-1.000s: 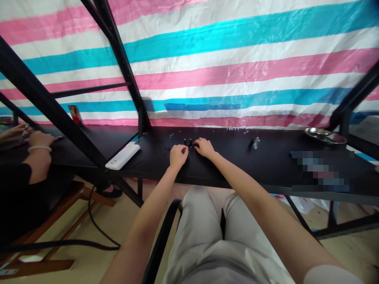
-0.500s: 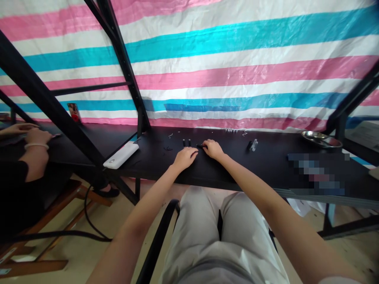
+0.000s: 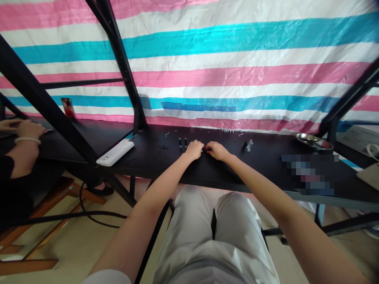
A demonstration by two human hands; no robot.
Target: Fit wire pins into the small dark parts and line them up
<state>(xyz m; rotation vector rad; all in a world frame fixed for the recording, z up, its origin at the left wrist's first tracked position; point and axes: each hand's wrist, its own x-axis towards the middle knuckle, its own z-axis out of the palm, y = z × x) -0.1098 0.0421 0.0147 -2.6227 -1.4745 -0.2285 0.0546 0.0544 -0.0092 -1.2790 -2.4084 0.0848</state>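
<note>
Over the black tabletop (image 3: 219, 173), my left hand (image 3: 194, 150) and my right hand (image 3: 217, 150) are close together, fingertips almost meeting. A small dark cylindrical piece (image 3: 204, 150) shows between them, its ends covered by fingers. My right fingers are closed on it. My left fingers are also curled at its other end, though their exact hold is hidden. Just left of my left hand stand two small black cylinders (image 3: 182, 143) with pale tops. Thin black bits (image 3: 163, 147) lie farther left. To the right of my right hand are small clear tubes (image 3: 250, 145) beside a black piece (image 3: 245, 146).
Tiny white pieces (image 3: 227, 131) form a row along the back edge. A white oblong device (image 3: 116, 153) lies left, near a black frame post (image 3: 134, 98). Shiny metal dishes (image 3: 304, 139) sit right. Another person's hands (image 3: 28, 128) are at far left.
My left hand has moved right and slightly away from me, from beside the two black cylinders to the dark piece at my right fingertips. The whole view has shifted slightly.
</note>
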